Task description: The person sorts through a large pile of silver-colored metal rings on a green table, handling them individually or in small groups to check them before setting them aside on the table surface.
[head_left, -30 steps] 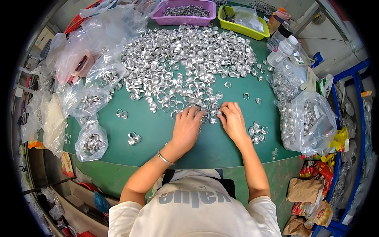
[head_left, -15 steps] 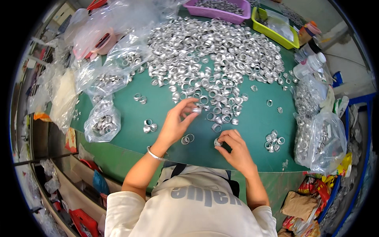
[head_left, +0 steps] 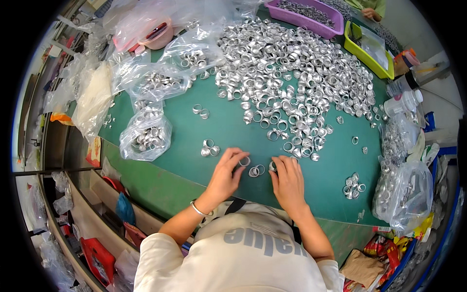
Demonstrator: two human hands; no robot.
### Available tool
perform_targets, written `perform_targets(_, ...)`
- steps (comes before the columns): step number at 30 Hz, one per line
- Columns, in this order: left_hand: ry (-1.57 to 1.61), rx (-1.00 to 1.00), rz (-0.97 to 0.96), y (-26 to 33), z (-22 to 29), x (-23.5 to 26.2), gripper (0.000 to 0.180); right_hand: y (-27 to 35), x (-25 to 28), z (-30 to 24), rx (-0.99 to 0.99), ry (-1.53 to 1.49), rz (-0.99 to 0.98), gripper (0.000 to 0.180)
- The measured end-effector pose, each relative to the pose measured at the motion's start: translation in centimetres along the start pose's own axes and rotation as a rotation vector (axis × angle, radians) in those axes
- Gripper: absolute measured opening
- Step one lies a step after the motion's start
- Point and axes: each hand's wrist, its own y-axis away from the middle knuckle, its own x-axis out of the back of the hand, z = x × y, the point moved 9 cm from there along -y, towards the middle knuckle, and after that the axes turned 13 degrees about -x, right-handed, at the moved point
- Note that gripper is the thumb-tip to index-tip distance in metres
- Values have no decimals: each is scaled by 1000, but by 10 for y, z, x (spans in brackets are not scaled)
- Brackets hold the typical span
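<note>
My left hand (head_left: 224, 176) pinches a silver-coloured metal ring (head_left: 244, 161) between thumb and fingertips, just over the green tabletop. To the right, my right hand (head_left: 290, 185) is closed with its fingertips on another ring (head_left: 272, 166), partly hidden by the fingers. Between the hands lies a small group of rings (head_left: 256, 171). A large heap of similar rings (head_left: 301, 73) spreads over the table beyond, and its near tail ends close to my right fingertips. Small separate clusters of rings lie left of the heap (head_left: 209, 148) and at the right (head_left: 353, 186).
Plastic bags of rings stand at the left (head_left: 146, 138) and right (head_left: 406, 194). Farther back are a pink bowl (head_left: 158, 36), a purple basket (head_left: 304, 18) and a yellow-green basket (head_left: 367, 56). White bottles (head_left: 404, 103) line the right edge. Another person's hand (head_left: 370, 13) shows at the far right.
My left hand has come back from the heap's near edge, bringing a ring toward the small group. My right hand has shifted slightly forward. The whole view has turned, bringing another person's hand in.
</note>
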Motion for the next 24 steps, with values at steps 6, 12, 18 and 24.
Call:
perform_targets(6,-101,2,18,19,0,-2,39,-6,2,10,-109,-245,-62,31)
perform_targets(12,-191,-63,-11,30,5,-14,41,-49,-22,-28,-12,-344,-140,30)
perform_targets(18,-205,-44,-39,33,2,-10,39,-87,-81,-64,238,-152,-208,30)
perform_targets(24,-82,-2,95,34,-4,0,36,-78,-60,-54,159,-308,-216,29)
